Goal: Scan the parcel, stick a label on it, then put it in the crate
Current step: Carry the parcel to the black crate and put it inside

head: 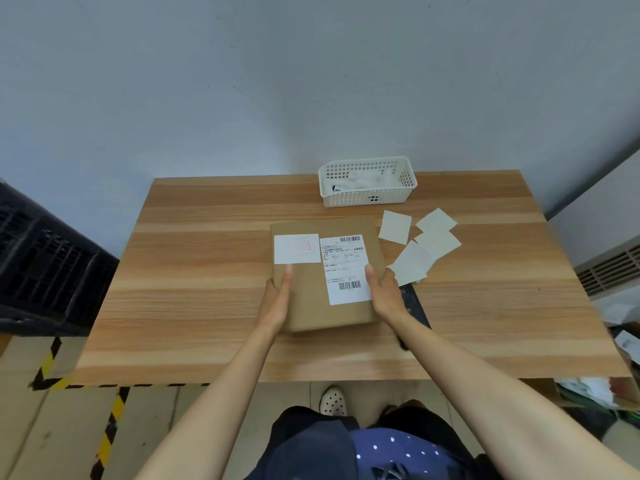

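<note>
Brown cardboard parcel [325,275] sits flat in the middle of the wooden surface [194,271], with both hands on it. The left hand [277,299] grips its left edge and the right hand [384,292] its right edge – thumbs on top, other fingers wrapped around the sides. Two stickers are on top: a small white label [297,248] on the left, a bigger shipping label [347,268] beside it. Loose paper slips [420,247] lie just right of the parcel, a white basket [367,181] behind. The black crate [45,258] is off the left side of the surface.
</note>
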Available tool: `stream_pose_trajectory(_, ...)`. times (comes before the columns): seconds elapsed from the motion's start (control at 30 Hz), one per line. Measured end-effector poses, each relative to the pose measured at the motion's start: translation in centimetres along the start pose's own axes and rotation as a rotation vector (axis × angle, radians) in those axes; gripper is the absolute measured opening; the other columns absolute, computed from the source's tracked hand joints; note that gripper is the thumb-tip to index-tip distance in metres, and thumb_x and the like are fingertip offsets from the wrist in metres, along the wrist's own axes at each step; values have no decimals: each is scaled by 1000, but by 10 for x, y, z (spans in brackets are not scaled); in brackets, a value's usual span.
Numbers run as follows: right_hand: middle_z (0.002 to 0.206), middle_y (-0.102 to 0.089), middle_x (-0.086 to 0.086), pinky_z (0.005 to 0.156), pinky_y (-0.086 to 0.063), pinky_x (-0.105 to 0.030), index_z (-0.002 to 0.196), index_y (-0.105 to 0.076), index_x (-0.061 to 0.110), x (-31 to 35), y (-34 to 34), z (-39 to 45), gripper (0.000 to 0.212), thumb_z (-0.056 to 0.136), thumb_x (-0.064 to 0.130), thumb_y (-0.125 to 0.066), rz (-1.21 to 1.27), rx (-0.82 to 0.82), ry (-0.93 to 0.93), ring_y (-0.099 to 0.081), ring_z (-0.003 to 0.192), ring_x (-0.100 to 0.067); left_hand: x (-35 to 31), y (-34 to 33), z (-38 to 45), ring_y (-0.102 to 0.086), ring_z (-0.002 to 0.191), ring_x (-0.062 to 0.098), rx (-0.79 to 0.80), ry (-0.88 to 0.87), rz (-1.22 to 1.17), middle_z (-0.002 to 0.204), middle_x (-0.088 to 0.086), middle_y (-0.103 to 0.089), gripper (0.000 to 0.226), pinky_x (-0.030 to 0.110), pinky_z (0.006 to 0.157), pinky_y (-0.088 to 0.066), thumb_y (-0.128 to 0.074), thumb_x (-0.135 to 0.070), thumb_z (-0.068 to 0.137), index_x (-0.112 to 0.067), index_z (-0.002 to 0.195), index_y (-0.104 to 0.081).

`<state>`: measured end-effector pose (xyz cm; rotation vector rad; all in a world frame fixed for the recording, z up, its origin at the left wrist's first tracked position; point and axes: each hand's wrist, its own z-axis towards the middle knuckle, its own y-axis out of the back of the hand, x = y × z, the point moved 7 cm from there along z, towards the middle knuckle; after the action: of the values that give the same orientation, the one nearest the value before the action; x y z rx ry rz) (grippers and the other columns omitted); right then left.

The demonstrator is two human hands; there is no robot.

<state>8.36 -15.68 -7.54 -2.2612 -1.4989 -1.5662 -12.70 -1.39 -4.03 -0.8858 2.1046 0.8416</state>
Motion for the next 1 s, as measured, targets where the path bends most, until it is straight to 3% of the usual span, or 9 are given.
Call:
stream_pose_trajectory(0.1, 157, -36, -17, 115, -35, -50, 155, -19, 5, 5, 5, -7, 87, 96, 67, -33, 23, -12, 32, -38, 142, -37, -5, 0, -10, -43, 138, 29, -40, -21, 2, 152, 4, -45, 95, 52, 110, -36, -36, -84, 81, -19, 149, -33)
stream_pose_trajectory(0.23, 160, -31, -15, 117, -31, -48, 157, -15, 5, 10, 19, -15, 85, 98, 65, -29, 43, -38, 71, -33, 145, -36, -14, -6, -29, -43, 139, 26, -86, -78, -27, 152, 3, -45, 107, 46, 113, -34, -39, -90, 72, -15, 149, -33)
stream_pose_trajectory(0.4, 160, -32, -14, 118, -27, -52, 158, -18, 10, 15, 43, -26, 82, 98, 66, -23, 55, -68, 126, -32, 147, -35, -24, -18, -56, -40, 141, 23, -177, -140, -87, 153, 1, -44, 85, 35, 109, -30, -48, -70, 89, -15, 151, -30)
stream_pose_trajectory(0.6, 160, -35, -9, 118, -28, -51, 158, -20, 16, 16, 70, -45, 82, 96, 70, -21, 66, -57, 234, -32, 147, -31, -20, -33, -97, -42, 140, 22, -280, -139, -137, 153, -3, -45, 105, 48, 115, -31, -42, -89, 73, -21, 152, -28)
stream_pose_trajectory(0.77, 160, -35, -9, 119, -27, -48, 157, -21, 13, 8, 85, -60, 77, 99, 64, -23, 70, -33, 306, -31, 148, -30, -13, -44, -129, -35, 145, 21, -343, -166, -157, 157, -1, -39, 86, 36, 114, -27, -42, -71, 90, -19, 155, -24)
stream_pose_trajectory(0.87, 161, -34, -8, 119, -27, -48, 157, -21, 14, 4, 86, -71, 76, 99, 63, -21, 68, -1, 319, -30, 148, -29, -1, -46, -143, -36, 145, 25, -404, -145, -165, 157, 0, -40, 85, 47, 117, -28, -32, -74, 85, -24, 154, -27)
stream_pose_trajectory(1.0, 151, -44, -6, 111, -36, -54, 153, -27, 22, 9, 80, -87, 72, 88, 50, -24, 84, 80, 312, -45, 135, -30, 15, -39, -163, -41, 138, 28, -505, -117, -224, 152, 5, -44, 74, 52, 114, -32, -28, -58, 85, -24, 151, -33)
